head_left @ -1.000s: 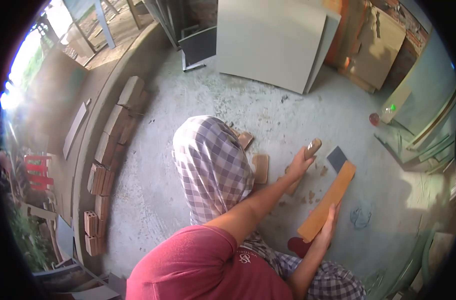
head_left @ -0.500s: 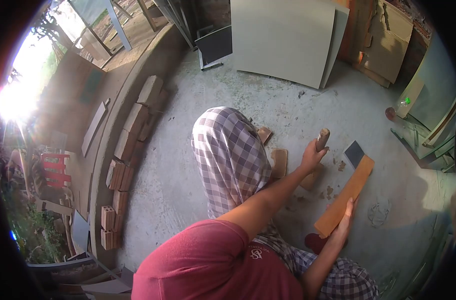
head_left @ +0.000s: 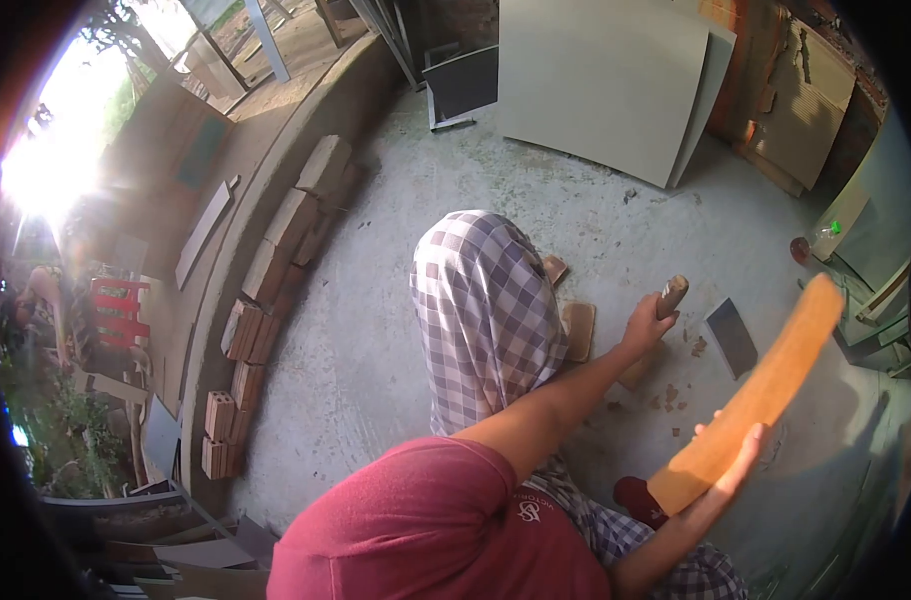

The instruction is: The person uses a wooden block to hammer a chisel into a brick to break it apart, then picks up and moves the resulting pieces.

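My left hand is closed around a thick, round wooden handle. The handle's upper end sticks out above the fist; its lower end is hidden by my hand and forearm. In my right hand lies a long orange-brown piece of wood, gripped near its lower end and slanting up to the right. Its far end is rounded. Behind this wood, a dark flat rectangle with a pale edge lies on the floor. Small brown chips are scattered between my hands.
My raised knee in checked cloth stands left of my hands, with a tan block beside it. Bricks line the low wall at left. Large pale panels lean at the back. Glass pieces stand at right.
My right hand has raised the wood and swung its far end up and right, away from the dark rectangle. My left hand keeps its hold on the handle. The view has shifted slightly.
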`<state>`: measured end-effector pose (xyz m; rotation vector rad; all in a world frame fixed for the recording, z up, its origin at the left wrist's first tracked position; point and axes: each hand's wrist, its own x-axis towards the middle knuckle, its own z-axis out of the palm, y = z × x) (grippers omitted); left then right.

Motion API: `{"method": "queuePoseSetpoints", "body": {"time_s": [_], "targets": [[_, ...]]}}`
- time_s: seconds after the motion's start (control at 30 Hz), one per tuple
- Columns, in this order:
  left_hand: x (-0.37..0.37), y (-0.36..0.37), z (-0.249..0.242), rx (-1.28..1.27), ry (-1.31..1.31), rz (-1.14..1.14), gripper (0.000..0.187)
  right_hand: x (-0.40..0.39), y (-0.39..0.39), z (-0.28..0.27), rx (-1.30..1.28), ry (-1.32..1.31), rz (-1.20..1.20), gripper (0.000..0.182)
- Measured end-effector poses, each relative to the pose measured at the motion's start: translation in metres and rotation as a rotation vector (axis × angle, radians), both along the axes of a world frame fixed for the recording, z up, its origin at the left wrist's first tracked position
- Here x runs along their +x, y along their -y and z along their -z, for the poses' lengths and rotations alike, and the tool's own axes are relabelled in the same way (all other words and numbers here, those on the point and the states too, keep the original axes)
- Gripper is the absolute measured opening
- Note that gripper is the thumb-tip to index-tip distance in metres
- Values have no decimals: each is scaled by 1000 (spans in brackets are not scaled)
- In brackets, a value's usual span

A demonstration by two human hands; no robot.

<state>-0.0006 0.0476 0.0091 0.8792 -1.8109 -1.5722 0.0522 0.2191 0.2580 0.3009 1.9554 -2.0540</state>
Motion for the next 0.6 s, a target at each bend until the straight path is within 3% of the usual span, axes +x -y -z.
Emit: {"method": "queuePoseSetpoints", "body": {"time_s": [0.07, 0.13, 0.17, 0.33, 0.53, 0.6], "targets": [[3, 1, -7, 10, 26, 14, 32, 12, 12, -51, -97, 4, 72, 62], [2, -1, -7, 3, 24, 11, 31, 12, 3, -69, -346, -251, -144, 61], [2, -1, -7, -5, 51, 23, 31, 9, 16, -63, -319, -476, 104, 60], [6, -7, 0, -27, 21, 19, 32, 9, 50, -76, -176, -262, -85, 62], [1, -2, -1, -86, 53, 18, 34, -4, 10, 3, 39, -286, -559, 78], [5, -2, -8, -69, 47, 27, 32, -3, -22, 54, 135, -280, -498, 77]]}}
